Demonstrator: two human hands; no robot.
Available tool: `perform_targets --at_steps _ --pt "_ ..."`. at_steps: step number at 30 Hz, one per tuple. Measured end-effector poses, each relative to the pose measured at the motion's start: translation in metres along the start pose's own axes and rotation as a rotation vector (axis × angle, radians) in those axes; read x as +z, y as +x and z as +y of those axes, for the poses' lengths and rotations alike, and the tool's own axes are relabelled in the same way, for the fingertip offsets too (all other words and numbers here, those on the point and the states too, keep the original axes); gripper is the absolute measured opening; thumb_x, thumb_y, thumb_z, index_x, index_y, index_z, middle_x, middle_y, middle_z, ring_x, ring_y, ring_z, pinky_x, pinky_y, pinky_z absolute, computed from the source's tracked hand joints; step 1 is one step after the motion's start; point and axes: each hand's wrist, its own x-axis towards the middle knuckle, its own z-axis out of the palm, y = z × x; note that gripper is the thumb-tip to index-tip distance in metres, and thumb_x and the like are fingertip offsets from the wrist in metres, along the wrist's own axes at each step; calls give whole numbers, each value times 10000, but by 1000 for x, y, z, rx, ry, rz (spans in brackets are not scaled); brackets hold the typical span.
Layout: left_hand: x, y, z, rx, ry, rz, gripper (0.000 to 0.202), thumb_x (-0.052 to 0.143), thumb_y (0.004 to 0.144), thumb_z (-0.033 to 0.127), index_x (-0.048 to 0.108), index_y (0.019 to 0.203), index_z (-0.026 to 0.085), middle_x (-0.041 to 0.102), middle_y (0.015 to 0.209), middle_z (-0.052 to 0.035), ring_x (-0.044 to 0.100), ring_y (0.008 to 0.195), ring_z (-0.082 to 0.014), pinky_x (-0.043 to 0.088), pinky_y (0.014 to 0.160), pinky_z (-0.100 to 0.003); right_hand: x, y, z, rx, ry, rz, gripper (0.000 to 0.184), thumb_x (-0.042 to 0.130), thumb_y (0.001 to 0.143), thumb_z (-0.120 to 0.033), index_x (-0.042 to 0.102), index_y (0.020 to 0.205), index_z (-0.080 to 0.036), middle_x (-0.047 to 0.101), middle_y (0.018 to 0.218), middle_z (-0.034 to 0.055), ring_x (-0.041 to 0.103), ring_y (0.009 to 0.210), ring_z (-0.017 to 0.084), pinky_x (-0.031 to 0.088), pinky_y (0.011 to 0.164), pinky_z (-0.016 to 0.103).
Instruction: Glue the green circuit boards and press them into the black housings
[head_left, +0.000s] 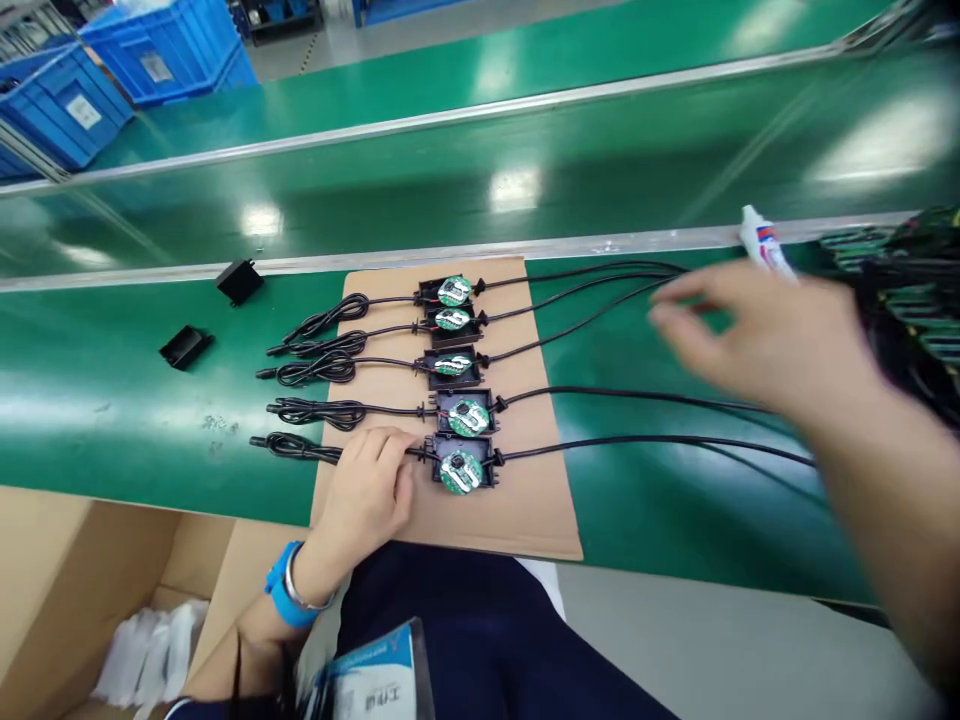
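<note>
Several small black housings, each with a round green circuit board and black cables, lie in a column on a brown cardboard sheet [525, 500]. My left hand [367, 490] rests on the sheet with fingers curled, pressing the cable just left of the nearest housing [461, 468]. My right hand [757, 335] hovers over the cables at the right, blurred by motion, its fingers stretched out and holding nothing that I can see. A white tube [765, 245] lies just beyond its fingers.
Two loose black covers [240, 280] [184, 347] lie on the green belt to the left. A heap of green boards and black cables [911, 300] sits at the right edge. Blue crates [112, 70] stand at the far left. An open cardboard box [90, 590] is below the bench.
</note>
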Motion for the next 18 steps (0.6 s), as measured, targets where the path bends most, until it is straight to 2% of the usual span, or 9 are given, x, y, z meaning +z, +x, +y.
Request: perform_targets --at_steps 1,2,3,5,8,10,12,15,18 --pt "1 2 -1 11 38 -22 230 539 903 115 579 1125 155 621 1053 -86 557 1007 -264 501 904 -442 7 -18 -22 -143 94 -86 148 546 935 -252 656 948 -153 692 954 133 635 950 237 499 845 402" --pt "2 4 -2 26 69 -40 195 539 921 136 589 1108 163 624 1030 -80 559 978 -265 505 882 -447 17 -35 -42 -231 210 -209 119 556 928 -214 638 1002 -168 684 1024 120 616 1021 236 507 893 402" --pt "2 6 -4 45 92 -53 170 538 932 147 597 1091 170 627 1007 -73 562 953 -264 510 863 -445 28 -50 -61 -275 279 -254 125 574 917 -200 611 1033 -173 677 1032 109 611 1011 230 523 874 395" --pt "2 9 -9 81 98 -55 133 540 942 154 608 1055 175 631 969 -63 579 912 -254 523 820 -421 49 -72 -88 -275 310 -232 116 583 916 -171 570 1031 -179 664 967 83 606 943 219 534 820 392" --pt "-4 10 -15 123 25 -9 91 538 955 168 607 1014 170 639 932 -50 618 856 -218 533 728 -344 62 -85 -100 -272 298 -88 125 574 911 -98 535 993 -184 643 856 48 597 833 184 531 756 342" --pt "-12 8 -15 154 -51 31 83 533 968 182 600 1016 171 651 925 -37 634 829 -183 530 708 -299 55 -87 -101 -353 283 -23 224 513 894 -10 530 1043 -176 657 878 55 606 819 170 532 733 304" --pt "-21 5 -12 177 -109 60 79 533 978 192 592 1026 172 661 923 -29 642 825 -157 528 729 -269 40 -88 -106 -449 237 -26 336 438 871 42 523 1139 -141 673 908 81 621 806 174 527 675 284" --pt "-28 3 -4 174 -121 73 68 544 980 213 586 1019 176 664 915 -25 648 818 -146 525 726 -253 16 -88 -123 -476 155 -135 376 400 865 27 514 1208 -74 686 905 104 651 800 188 520 616 282" --pt "-26 5 3 156 -63 52 73 535 985 236 586 1004 188 656 878 -17 645 781 -157 518 687 -269 1 -83 -141 -422 109 -279 355 375 875 -2 538 1180 -83 692 889 88 667 772 191 517 606 297"
